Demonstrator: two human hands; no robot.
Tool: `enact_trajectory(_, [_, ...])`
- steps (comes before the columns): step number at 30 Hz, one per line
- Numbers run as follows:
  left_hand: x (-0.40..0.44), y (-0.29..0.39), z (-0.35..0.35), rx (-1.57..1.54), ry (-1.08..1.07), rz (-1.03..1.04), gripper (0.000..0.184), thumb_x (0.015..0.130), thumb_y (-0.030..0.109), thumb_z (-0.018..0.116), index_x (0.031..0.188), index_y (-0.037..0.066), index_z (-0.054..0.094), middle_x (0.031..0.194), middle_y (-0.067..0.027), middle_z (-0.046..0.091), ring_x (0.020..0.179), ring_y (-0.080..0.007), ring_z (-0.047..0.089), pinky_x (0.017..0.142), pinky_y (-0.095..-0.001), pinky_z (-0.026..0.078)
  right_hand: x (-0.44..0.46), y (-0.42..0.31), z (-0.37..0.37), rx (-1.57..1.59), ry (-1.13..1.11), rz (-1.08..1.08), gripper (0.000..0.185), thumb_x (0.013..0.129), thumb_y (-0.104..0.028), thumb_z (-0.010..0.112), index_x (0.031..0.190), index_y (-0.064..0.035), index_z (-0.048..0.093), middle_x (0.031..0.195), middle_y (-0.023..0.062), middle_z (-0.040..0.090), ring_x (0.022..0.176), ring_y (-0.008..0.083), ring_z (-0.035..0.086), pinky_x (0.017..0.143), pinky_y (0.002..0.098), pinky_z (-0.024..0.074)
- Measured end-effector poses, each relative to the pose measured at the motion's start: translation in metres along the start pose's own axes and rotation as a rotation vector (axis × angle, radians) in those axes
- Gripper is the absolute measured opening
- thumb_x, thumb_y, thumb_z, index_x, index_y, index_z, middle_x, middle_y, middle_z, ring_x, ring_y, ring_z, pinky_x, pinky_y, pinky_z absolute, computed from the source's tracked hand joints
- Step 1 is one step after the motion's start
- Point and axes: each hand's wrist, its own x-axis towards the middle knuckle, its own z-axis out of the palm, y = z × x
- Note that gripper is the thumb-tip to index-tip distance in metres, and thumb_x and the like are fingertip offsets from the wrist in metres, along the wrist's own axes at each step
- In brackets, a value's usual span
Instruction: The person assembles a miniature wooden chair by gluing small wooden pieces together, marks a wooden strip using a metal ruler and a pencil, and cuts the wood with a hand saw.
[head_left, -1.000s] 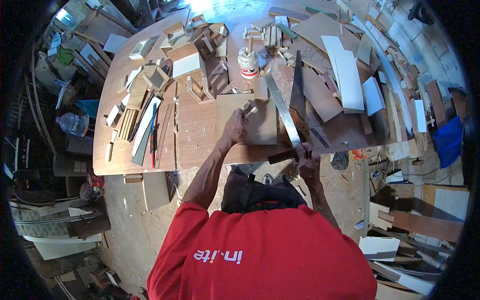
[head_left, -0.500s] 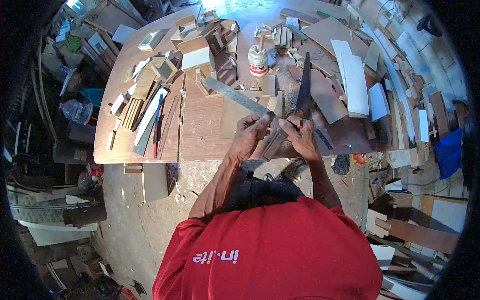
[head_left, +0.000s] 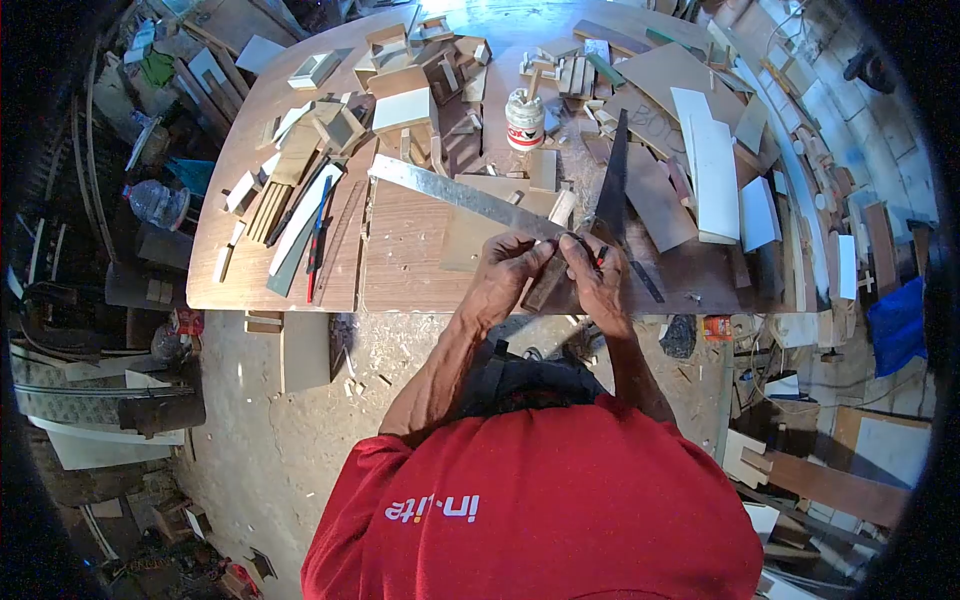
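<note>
Over the front edge of the table, both hands are closed around a metal try square (head_left: pixel 460 195) and a narrow wood strip (head_left: pixel 562 210). My left hand (head_left: pixel 505 275) pinches the square's long steel blade against the strip, thumb on top. Close beside it, my right hand (head_left: pixel 597 275) has its fingers bent in near the blade's end. A small black-and-red thing, perhaps a pencil, shows between those fingers. The palms hide the lower part of the strip. Just beyond the right hand lies a handsaw (head_left: pixel 612 190), its dark blade pointing away.
A white glue jar (head_left: pixel 524 120) with a stick in it stands mid-table. Small wooden boxes (head_left: pixel 403 105) sit at the back left. Boards (head_left: pixel 655 200) and white panels (head_left: pixel 710 170) cover the right side. Strips and a red-blue pen-like tool (head_left: pixel 318 245) lie left.
The try square's blade has turned flatter and swung left, its far end reaching further over the table. The wood strip now shows more beyond the blade. Both hands stay closed together.
</note>
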Motion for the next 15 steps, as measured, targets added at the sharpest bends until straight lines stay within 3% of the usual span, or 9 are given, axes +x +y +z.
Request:
enact_trajectory(3, [-0.004, 0.005, 0.014, 0.001, 0.063, 0.018, 0.021, 0.092, 0.020, 0.064, 0.097, 0.001, 0.069, 0.079, -0.0003, 0.063, 0.066, -0.0058, 0.050, 0.059, -0.0226, 0.040, -0.001, 0.004, 0.001, -0.097, 0.023, -0.125, 0.035, 0.093, -0.032, 0.059, 0.095, 0.0017, 0.066, 0.066, 0.0025, 0.054, 0.061, 0.0135, 0.047, 0.059, 0.0294, 0.0411])
enact_trajectory(5, [-0.003, -0.002, 0.009, 0.031, 0.080, 0.002, 0.021, 0.092, 0.021, 0.064, 0.098, 0.001, 0.068, 0.078, -0.0002, 0.063, 0.065, -0.0058, 0.050, 0.059, -0.0226, 0.040, 0.000, 0.025, 0.006, -0.148, 0.181, -0.131, 0.033, 0.092, -0.031, 0.060, 0.091, 0.0016, 0.065, 0.068, 0.0042, 0.056, 0.062, 0.0157, 0.048, 0.060, 0.0317, 0.0407])
enact_trajectory(10, [-0.007, -0.007, 0.011, -0.013, 0.134, 0.020, 0.021, 0.093, 0.021, 0.063, 0.097, 0.001, 0.067, 0.077, 0.0008, 0.061, 0.065, -0.0053, 0.049, 0.059, -0.0226, 0.039, -0.003, -0.002, 0.002, -0.027, 0.088, -0.110, 0.034, 0.093, -0.032, 0.059, 0.090, 0.0011, 0.063, 0.069, 0.0040, 0.056, 0.065, 0.0133, 0.049, 0.061, 0.0304, 0.0411])
enact_trajectory(13, [-0.010, -0.004, 0.007, -0.094, 0.060, 0.002, 0.017, 0.094, 0.017, 0.060, 0.094, 0.001, 0.066, 0.078, 0.0018, 0.059, 0.068, -0.0058, 0.048, 0.062, -0.0228, 0.039, -0.005, -0.006, -0.001, 0.006, 0.043, -0.094, 0.033, 0.093, -0.032, 0.059, 0.090, 0.0007, 0.062, 0.068, 0.0023, 0.056, 0.065, 0.0111, 0.048, 0.061, 0.0288, 0.0405])
enact_trajectory(15, [-0.008, -0.002, 0.007, 0.043, 0.039, 0.068, 0.016, 0.094, 0.015, 0.057, 0.093, 0.002, 0.066, 0.081, 0.0020, 0.059, 0.072, -0.0066, 0.047, 0.066, -0.0234, 0.039, -0.005, -0.008, -0.003, -0.008, 0.036, -0.114, 0.033, 0.094, -0.032, 0.058, 0.089, 0.0004, 0.062, 0.068, 0.0011, 0.054, 0.065, 0.0099, 0.047, 0.059, 0.0281, 0.0394])
